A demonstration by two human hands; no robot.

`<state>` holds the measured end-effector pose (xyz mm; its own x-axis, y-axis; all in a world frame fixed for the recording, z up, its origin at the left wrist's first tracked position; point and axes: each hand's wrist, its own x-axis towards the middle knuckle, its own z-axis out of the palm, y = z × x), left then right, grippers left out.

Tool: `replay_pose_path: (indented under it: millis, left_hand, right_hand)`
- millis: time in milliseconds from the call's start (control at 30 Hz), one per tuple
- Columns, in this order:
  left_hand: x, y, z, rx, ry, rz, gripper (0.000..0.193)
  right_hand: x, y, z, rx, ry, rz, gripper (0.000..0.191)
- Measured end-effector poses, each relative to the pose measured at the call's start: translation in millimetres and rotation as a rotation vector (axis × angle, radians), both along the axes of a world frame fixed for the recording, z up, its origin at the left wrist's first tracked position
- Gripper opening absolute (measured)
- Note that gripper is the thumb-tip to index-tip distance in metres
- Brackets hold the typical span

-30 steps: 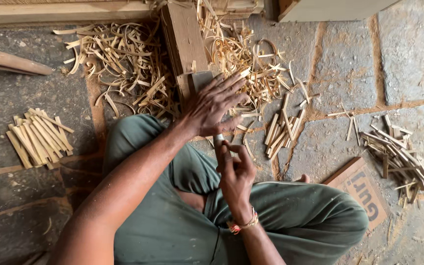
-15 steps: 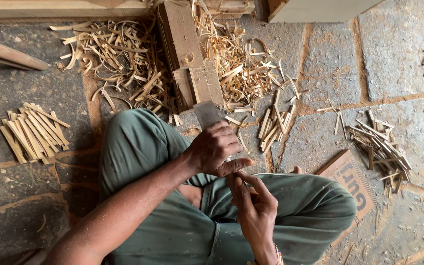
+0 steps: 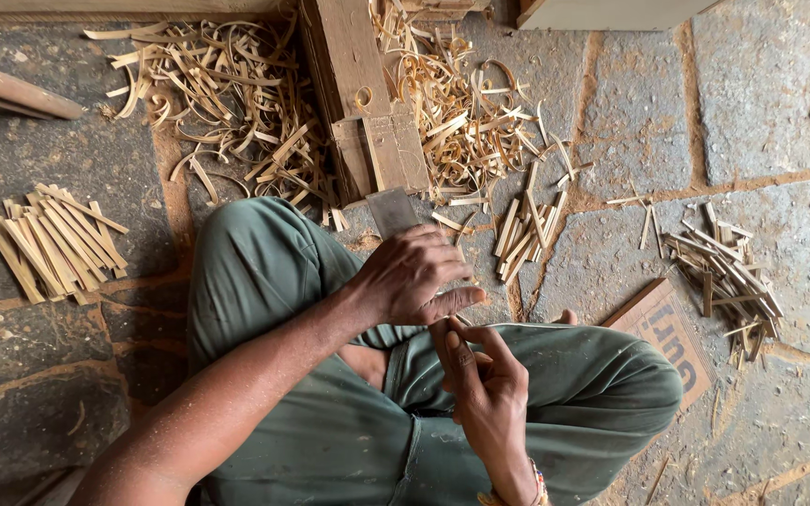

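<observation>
- Left hand [image 3: 412,276] fisted round a flat blade [image 3: 392,211], tip toward the wood block [image 3: 358,103].
- Right hand [image 3: 482,375] pinches a thin strip [image 3: 446,335], mostly hidden, over the lap.
- Done, I'd say: stick piles at left [image 3: 53,242] & right [image 3: 726,272], shavings [image 3: 236,94] everywhere.
- Left to do: this strip, prob. more.

Left hand [image 3: 410,276] fisted over right hand [image 3: 485,384], right fingers [image 3: 457,351] curled upward, thumbs touching.
</observation>
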<state>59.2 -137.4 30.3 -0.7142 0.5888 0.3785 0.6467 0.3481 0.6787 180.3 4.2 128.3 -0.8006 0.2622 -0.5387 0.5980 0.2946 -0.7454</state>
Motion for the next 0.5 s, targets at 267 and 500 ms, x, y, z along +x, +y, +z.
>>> replay_pose_path:
  millis: [267, 500]
  left_hand:
    - [-22.3, -1.4, -29.4, -0.165, 0.010, -0.069, 0.065]
    - [-46.3, -2.3, -52.3, -0.205, 0.061, -0.053, 0.071]
  right_hand:
    - [-3.2, -16.9, -31.7, -0.094, 0.227, 0.060, 0.016]
    - [-17.5, -19.5, -60.1, -0.152, 0.282, 0.032, 0.014]
